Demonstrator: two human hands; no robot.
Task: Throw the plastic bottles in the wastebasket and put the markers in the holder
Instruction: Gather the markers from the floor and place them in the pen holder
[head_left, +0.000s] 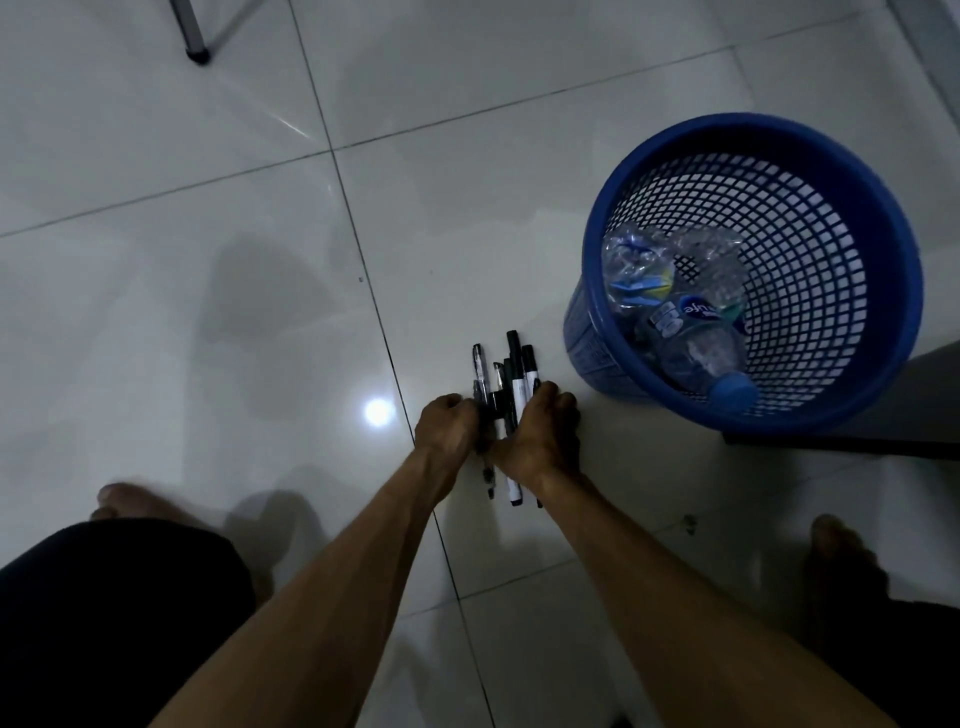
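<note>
A: Your left hand (451, 422) and right hand (540, 434) are both cupped around the bundle of markers (506, 400) on the tiled floor (208, 218), fingers closed on it from either side.

B: How should I lift?

A: Square the ends first, squeeze evenly, so none slide out. Forearms reach straight down, wrists nearly touching.

B: Bottles?

A: The crushed plastic bottles (680, 306) lie in the blue wastebasket (883, 249), just right of your hands. No holder in sight; find it before rising.
</note>
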